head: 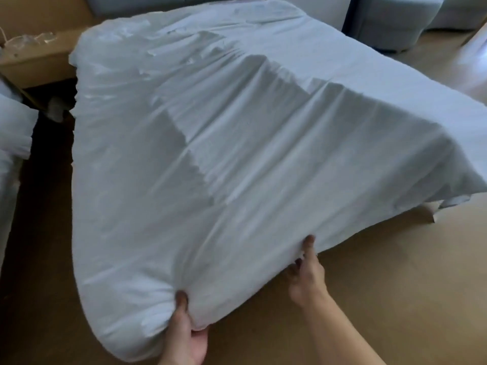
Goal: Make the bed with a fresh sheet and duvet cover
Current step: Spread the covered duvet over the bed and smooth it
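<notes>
A white duvet in its cover (237, 143) is spread over the bed and lifted at its near edge, which hangs in the air above the floor. My left hand (184, 330) grips the near left corner, thumb on top and fingers underneath. Further right, my right hand (305, 272) pinches the same near edge, its thumb pressed into the fabric. Creases run from both hands up the cloth. The bed beneath is hidden by the duvet.
Tan floor (369, 259) lies in front and to the right. A wooden nightstand (37, 59) stands at the back left, with more white bedding (13, 133) at the left edge. A grey upholstered stool (395, 19) sits at the back right.
</notes>
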